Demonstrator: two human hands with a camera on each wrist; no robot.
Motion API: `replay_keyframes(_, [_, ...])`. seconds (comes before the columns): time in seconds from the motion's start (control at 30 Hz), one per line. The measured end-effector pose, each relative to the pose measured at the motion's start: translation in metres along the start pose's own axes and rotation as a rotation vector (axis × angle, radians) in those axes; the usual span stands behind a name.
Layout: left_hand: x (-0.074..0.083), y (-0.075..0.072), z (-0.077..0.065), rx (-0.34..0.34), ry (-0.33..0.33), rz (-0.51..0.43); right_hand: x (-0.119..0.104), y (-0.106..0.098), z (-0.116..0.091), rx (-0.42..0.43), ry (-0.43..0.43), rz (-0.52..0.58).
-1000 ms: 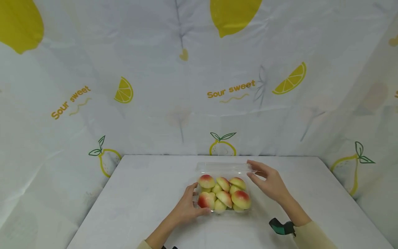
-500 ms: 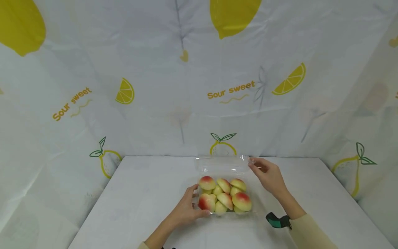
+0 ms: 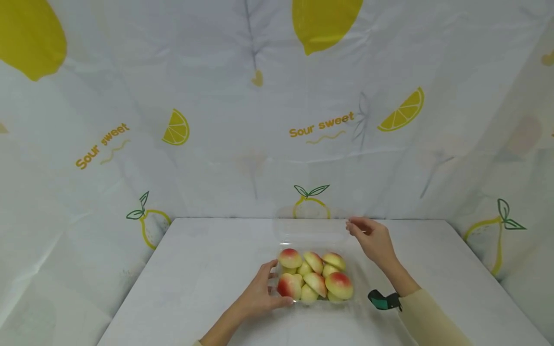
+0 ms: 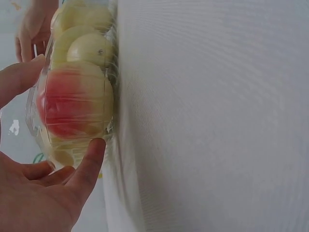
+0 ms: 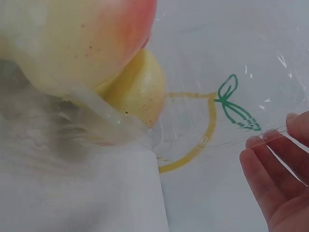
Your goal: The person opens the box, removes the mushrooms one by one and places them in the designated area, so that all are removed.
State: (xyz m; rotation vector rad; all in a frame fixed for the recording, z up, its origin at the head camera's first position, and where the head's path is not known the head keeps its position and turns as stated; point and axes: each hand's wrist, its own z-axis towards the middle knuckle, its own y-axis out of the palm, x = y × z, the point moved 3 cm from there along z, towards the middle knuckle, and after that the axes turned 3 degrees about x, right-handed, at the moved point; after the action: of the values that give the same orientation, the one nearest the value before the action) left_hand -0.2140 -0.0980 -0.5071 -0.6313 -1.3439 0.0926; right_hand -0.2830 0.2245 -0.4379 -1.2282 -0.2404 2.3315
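Note:
A clear plastic clamshell box (image 4: 39, 104) sits on the table in front of me, filled with several red-and-yellow peaches (image 3: 339, 285). At its left end my left hand (image 3: 259, 292) grips the base, thumb along the front side and fingers round the end. The see-through lid (image 3: 309, 231) stands raised behind the peaches, tilted up from the rear edge. My right hand (image 3: 374, 242) pinches the lid's right edge between thumb and fingers. In the right wrist view, the right hand's fingertips (image 5: 252, 143) lie against the thin plastic edge.
A white table (image 3: 190, 278) lies under the box. Behind it hangs a white cloth (image 3: 229, 168) printed with lemons and lettering. A dark wrist strap with a green part (image 3: 381, 301) hangs beneath the right forearm.
The lid has swung further up and back, the right hand rising with its edge. The left hand keeps its hold on the base, which appears slightly nearer.

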Motion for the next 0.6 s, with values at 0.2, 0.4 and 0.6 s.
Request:
replay_keyframes(0.2, [0.001,0.001,-0.002,-0.014,-0.046,-0.002,0.01,0.006,0.001,-0.014,0.083,-0.029])
replay_keyframes(0.4, [0.001,0.0,-0.002,-0.013,-0.057,-0.003,0.019,0.012,0.002,-0.049,0.164,-0.014])
replay_keyframes(0.6, [0.002,0.0,-0.001,-0.02,-0.06,0.004,0.031,0.017,-0.001,-0.101,0.232,0.027])
